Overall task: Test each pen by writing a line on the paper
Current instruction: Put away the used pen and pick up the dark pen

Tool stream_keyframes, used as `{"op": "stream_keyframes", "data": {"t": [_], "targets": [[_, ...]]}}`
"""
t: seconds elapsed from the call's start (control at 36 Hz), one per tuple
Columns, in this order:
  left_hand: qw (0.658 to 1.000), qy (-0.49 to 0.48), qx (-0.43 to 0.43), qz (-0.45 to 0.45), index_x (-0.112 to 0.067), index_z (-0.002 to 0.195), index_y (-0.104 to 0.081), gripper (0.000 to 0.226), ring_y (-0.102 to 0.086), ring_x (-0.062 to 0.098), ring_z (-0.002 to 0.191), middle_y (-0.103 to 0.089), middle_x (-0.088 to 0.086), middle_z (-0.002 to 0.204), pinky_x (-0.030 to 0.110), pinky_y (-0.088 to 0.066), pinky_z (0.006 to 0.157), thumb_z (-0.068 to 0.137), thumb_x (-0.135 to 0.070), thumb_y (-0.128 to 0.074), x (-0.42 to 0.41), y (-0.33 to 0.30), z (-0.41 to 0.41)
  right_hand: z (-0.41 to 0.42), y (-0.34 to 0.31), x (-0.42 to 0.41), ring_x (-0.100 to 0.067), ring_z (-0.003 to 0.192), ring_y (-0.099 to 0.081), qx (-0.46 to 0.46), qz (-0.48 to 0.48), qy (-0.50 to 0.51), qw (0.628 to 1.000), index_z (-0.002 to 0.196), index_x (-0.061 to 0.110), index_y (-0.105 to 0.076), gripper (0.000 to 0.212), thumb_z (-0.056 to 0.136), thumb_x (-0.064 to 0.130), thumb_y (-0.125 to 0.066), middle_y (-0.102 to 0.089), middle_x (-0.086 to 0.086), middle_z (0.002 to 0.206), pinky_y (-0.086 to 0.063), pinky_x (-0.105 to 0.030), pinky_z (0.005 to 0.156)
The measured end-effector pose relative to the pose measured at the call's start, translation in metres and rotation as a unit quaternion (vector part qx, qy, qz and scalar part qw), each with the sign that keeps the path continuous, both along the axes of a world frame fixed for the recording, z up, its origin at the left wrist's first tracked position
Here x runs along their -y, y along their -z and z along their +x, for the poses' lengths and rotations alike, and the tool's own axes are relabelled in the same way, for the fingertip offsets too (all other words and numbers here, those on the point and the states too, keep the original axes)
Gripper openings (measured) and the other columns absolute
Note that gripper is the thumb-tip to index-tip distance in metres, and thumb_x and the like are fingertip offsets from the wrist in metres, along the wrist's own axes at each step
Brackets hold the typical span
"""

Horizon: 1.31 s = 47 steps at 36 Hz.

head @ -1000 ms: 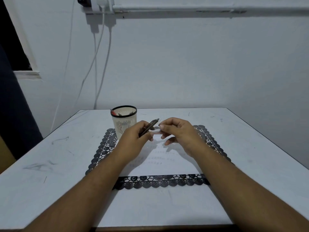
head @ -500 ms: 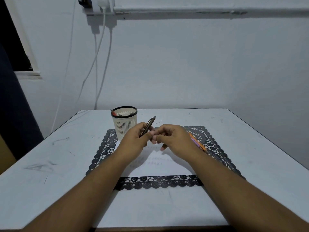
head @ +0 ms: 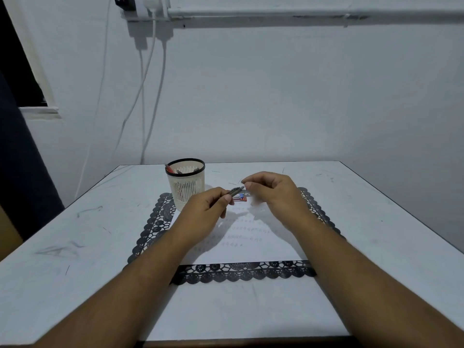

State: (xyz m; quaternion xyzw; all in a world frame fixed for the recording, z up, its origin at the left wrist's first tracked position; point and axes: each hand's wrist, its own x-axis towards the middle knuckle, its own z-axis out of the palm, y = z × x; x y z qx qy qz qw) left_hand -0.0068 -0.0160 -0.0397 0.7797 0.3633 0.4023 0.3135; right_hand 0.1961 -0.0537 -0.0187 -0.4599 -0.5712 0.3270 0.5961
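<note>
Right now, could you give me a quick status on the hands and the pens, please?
Left hand grips a dark pen above the paper. Right hand curled at its tip, grip unclear. More pens in cup. Nothing blocking.

Black lace-pattern mat [head: 155, 223], white paper [head: 251, 249] w/ scribbles, cream slotted cup [head: 187, 190], black rim.

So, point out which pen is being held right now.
The dark pen, gripped in the left hand above the paper. The others stand in the pen cup, and one red-and-blue one lies on the paper.
</note>
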Motion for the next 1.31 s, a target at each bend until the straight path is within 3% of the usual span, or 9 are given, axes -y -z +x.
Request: {"op": "stream_keyframes", "data": {"t": [0.17, 0.31, 0.39, 0.47, 0.67, 0.92, 1.06, 1.19, 1.31], "targets": [[1.000, -0.001, -0.017, 0.014, -0.032, 0.088, -0.069, 0.023, -0.047, 0.004, 0.054, -0.064, -0.005, 0.067, 0.017, -0.035, 0.051, 0.106, -0.033, -0.054, -0.001, 0.001, -0.002, 0.001, 0.000, 0.002, -0.023, 0.071, -0.066, 0.062, -0.006, 0.005, 0.998, 0.098, 0.010, -0.081, 0.007, 0.095, 0.011, -0.074, -0.075, -0.018, 0.090, -0.061, -0.041, 0.074], [0.998, -0.010, -0.042, 0.039, -0.035, 0.089, -0.068, 0.021, -0.048, 0.003, 0.053, -0.062, -0.003, 0.067, 0.020, -0.036, 0.052, 0.105, -0.033, -0.055, -0.001, 0.002, -0.003, 0.001, -0.003, 0.007, -0.013, 0.065, -0.064, 0.085, -0.009, 0.002, 0.996, 0.096, 0.007, -0.080, 0.007, 0.095, 0.010, -0.074, -0.075, -0.005, 0.081, -0.053, -0.019, 0.063], [0.995, -0.021, -0.074, 0.062, -0.033, 0.094, -0.069, 0.018, -0.051, 0.009, 0.056, -0.062, -0.002, 0.068, 0.033, -0.041, 0.056, 0.104, -0.036, -0.055, -0.003, 0.003, -0.004, 0.002, -0.002, 0.007, -0.012, 0.068, -0.066, 0.121, -0.019, 0.003, 0.993, 0.095, 0.014, -0.081, 0.008, 0.096, 0.017, -0.074, -0.077, 0.002, 0.085, -0.051, -0.017, 0.066], [0.993, -0.028, -0.090, 0.078, -0.031, 0.096, -0.069, 0.017, -0.053, 0.012, 0.058, -0.061, -0.003, 0.067, 0.038, -0.045, 0.059, 0.104, -0.037, -0.056, -0.004, 0.004, -0.005, 0.003, -0.001, 0.006, -0.017, 0.071, -0.068, 0.138, -0.031, 0.006, 0.990, 0.096, 0.019, -0.082, 0.008, 0.096, 0.022, -0.074, -0.079, 0.006, 0.090, -0.055, -0.022, 0.073], [0.997, -0.007, -0.059, 0.056, -0.029, 0.092, -0.069, 0.017, -0.049, 0.003, 0.056, -0.063, -0.002, 0.069, 0.016, -0.036, 0.052, 0.104, -0.032, -0.057, -0.001, 0.002, -0.004, -0.002, 0.001, 0.004, -0.013, 0.083, -0.073, 0.037, -0.039, -0.028, 0.998, 0.101, 0.003, -0.081, 0.012, 0.095, 0.011, -0.074, -0.080, -0.010, 0.092, -0.062, -0.030, 0.073], [0.998, 0.010, -0.034, 0.045, -0.029, 0.100, -0.071, 0.015, -0.051, 0.002, 0.060, -0.064, -0.003, 0.073, 0.017, -0.038, 0.056, 0.105, -0.030, -0.056, 0.001, 0.002, -0.003, -0.007, 0.005, 0.001, -0.016, 0.075, -0.069, 0.008, -0.021, -0.008, 1.000, 0.088, 0.010, -0.082, 0.013, 0.096, 0.016, -0.074, -0.074, -0.012, 0.078, -0.064, -0.036, 0.070], [0.998, 0.000, -0.034, 0.048, -0.028, 0.098, -0.071, 0.016, -0.052, 0.003, 0.060, -0.064, -0.001, 0.073, 0.018, -0.038, 0.055, 0.105, -0.029, -0.056, 0.000, 0.004, -0.002, -0.007, 0.007, 0.000, -0.017, 0.076, -0.069, 0.025, -0.015, 0.005, 1.000, 0.084, 0.018, -0.083, 0.014, 0.095, 0.018, -0.075, -0.076, -0.012, 0.080, -0.063, -0.039, 0.069], [0.995, -0.013, -0.053, 0.080, -0.029, 0.103, -0.071, 0.013, -0.055, 0.009, 0.065, -0.062, -0.007, 0.073, 0.029, -0.042, 0.061, 0.104, -0.031, -0.058, 0.000, 0.006, 0.000, -0.009, 0.011, -0.002, -0.021, 0.068, -0.070, 0.086, -0.013, 0.042, 0.995, 0.081, 0.017, -0.081, 0.027, 0.097, 0.037, -0.073, -0.074, -0.009, 0.074, -0.063, -0.045, 0.068], [0.995, -0.009, -0.041, 0.086, -0.030, 0.100, -0.070, 0.012, -0.053, 0.009, 0.063, -0.061, -0.008, 0.070, 0.030, -0.041, 0.060, 0.104, -0.031, -0.059, 0.001, 0.005, 0.002, -0.010, 0.010, 0.001, -0.016, 0.066, -0.066, 0.110, -0.003, 0.055, 0.992, 0.082, 0.013, -0.079, 0.036, 0.102, 0.040, -0.065, -0.072, -0.010, 0.073, -0.062, -0.037, 0.063]]}}
